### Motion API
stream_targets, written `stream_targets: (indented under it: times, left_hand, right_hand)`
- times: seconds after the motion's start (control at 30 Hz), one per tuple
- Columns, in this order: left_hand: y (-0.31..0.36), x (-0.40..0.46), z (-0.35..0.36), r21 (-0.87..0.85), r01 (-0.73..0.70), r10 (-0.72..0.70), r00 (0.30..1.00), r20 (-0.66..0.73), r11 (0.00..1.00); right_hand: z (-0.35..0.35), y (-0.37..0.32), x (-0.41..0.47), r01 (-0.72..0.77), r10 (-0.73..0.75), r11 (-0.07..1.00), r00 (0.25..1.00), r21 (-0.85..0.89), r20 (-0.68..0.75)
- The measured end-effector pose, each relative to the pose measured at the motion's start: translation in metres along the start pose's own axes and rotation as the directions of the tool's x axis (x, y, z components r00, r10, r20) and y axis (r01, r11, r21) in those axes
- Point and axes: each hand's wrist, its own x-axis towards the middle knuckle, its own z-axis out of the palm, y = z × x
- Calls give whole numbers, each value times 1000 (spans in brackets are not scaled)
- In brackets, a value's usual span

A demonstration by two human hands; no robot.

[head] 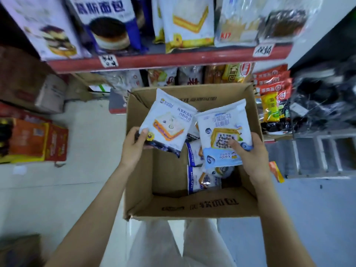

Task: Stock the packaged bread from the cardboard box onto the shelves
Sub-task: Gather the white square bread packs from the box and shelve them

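Head view: one bread pack (167, 123) is pinched at its lower corner by the left hand (134, 146), another pack (221, 132) gripped by the right hand (250, 151), both above the box (192, 207); each is best lifted clear before being shelved upright on the shelf (173, 60).

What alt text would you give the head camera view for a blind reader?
A person's left hand and right hand each hold a bread packet above an open cardboard box, with stocked shelves behind.
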Motion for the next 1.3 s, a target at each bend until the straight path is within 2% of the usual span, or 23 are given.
stream_targets:
  times: [0.1,0.3,0.4,0.63,0.8,0.93,1.03,1.13,1.2,1.3]
  left_hand:
    - [26,-17,-17,-107,-63,61,998,-23,992]
    - [69,-44,-40,-318,-40,76,992,100,947]
    - [100,-57,-54,-424,-71,109,992,66,903]
    - [200,-79,-95,-500,-319,348,937,-37,805]
    - [267,-68,-120,-383,-479,508,861,-30,790]
    - [324,-46,-129,-332,-559,571,818,-72,760]
    - [367,-31,-131,-312,-646,640,756,-134,697]
    - [415,-8,-145,-231,-750,731,659,-179,620]
    - [450,12,-155,-179,-808,790,588,-172,562]
    - [491,49,-158,-132,-848,842,527,-115,513]
  right_hand:
    - [0,-33,-10,54,-54,994,999,90,-6]
    - [-2,-93,-22,185,-193,965,981,188,29]
    - [-7,-129,-29,257,-280,936,958,242,64]
    - [-21,-230,-38,375,-472,812,872,448,127]
    - [-25,-307,-42,483,-603,707,794,518,82]
    - [-21,-358,-47,575,-695,618,718,537,31]
    - [-19,-390,-45,627,-714,580,699,520,-46]
    - [-24,-417,-38,641,-698,553,706,532,-125]
    - [-28,-434,-32,651,-684,540,709,534,-172]
    - [-31,-454,-24,680,-669,520,700,517,-249]
